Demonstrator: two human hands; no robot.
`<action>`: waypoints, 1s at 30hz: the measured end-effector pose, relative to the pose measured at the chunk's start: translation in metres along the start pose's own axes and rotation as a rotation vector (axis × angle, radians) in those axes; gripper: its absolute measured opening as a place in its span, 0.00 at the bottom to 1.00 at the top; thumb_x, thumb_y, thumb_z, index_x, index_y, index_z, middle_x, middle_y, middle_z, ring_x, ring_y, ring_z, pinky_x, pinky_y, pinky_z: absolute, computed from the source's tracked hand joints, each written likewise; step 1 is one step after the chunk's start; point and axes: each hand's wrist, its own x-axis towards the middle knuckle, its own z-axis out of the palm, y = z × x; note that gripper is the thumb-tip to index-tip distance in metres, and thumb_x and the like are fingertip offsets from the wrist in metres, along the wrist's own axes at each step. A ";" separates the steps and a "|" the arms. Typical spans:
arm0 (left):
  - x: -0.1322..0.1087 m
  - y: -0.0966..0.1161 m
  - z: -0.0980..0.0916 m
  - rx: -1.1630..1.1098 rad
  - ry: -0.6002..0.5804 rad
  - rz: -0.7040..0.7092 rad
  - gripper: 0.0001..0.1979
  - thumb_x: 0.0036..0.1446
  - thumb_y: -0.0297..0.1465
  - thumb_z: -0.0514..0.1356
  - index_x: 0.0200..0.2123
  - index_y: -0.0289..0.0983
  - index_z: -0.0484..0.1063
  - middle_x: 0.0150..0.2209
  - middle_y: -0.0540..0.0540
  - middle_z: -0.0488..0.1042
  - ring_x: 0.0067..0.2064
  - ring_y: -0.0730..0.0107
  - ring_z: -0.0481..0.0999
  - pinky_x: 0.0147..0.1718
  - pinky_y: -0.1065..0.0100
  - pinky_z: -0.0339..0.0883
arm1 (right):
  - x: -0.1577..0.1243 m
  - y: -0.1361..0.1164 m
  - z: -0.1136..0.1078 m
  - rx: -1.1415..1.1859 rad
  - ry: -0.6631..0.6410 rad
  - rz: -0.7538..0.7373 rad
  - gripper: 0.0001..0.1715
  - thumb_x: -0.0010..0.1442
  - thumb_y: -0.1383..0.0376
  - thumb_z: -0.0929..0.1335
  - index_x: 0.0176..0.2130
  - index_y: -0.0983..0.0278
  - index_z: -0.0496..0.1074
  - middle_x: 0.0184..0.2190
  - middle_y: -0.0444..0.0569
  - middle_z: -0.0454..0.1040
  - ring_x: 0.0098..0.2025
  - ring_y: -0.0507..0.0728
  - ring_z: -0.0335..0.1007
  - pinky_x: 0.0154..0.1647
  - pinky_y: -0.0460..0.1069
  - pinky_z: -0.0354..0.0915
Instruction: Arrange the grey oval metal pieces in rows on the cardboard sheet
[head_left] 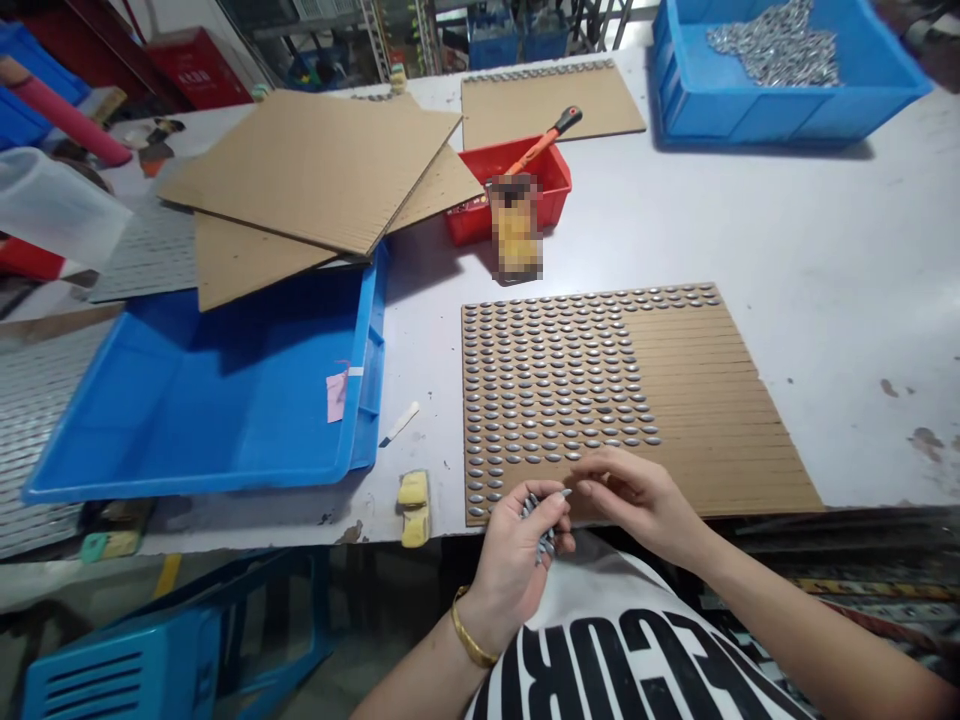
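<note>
A slotted cardboard sheet (705, 400) lies on the table in front of me, its left part filled with rows of small oval metal pieces (547, 380). My left hand (517, 555), at the sheet's near edge, is closed round a bunch of the same metal pieces (541, 520). My right hand (637, 500) is right beside it, fingers pinched at one piece at the bunch's top, over the sheet's near edge.
A blue tray (210, 400) sits to the left, with cardboard sheets (315, 170) lying over its far end. A red bin (510, 185) with an orange-handled tool stands behind the sheet. At the back right is a blue crate (780, 95) of metal pieces. A yellow sponge (414, 505) lies near the table edge.
</note>
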 end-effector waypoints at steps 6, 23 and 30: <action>0.006 -0.006 0.004 0.117 -0.046 0.013 0.11 0.46 0.32 0.68 0.30 0.35 0.69 0.20 0.53 0.66 0.22 0.79 0.63 0.19 0.76 0.56 | -0.008 -0.009 -0.003 0.463 -0.190 0.321 0.12 0.59 0.59 0.69 0.35 0.66 0.72 0.25 0.43 0.72 0.24 0.47 0.64 0.24 0.42 0.63; 0.003 -0.003 0.014 -0.024 0.034 -0.037 0.09 0.57 0.32 0.59 0.39 0.34 0.67 0.33 0.42 0.75 0.31 0.67 0.75 0.24 0.72 0.65 | -0.007 0.052 -0.017 -0.748 0.137 -0.372 0.15 0.62 0.73 0.61 0.45 0.64 0.71 0.39 0.52 0.74 0.39 0.54 0.70 0.37 0.47 0.68; 0.006 -0.008 0.011 0.003 -0.027 -0.025 0.11 0.53 0.32 0.64 0.37 0.31 0.72 0.28 0.47 0.70 0.27 0.77 0.68 0.23 0.75 0.62 | -0.004 0.045 -0.016 -0.849 0.145 -0.372 0.12 0.61 0.74 0.61 0.39 0.65 0.72 0.39 0.54 0.73 0.39 0.56 0.69 0.35 0.47 0.67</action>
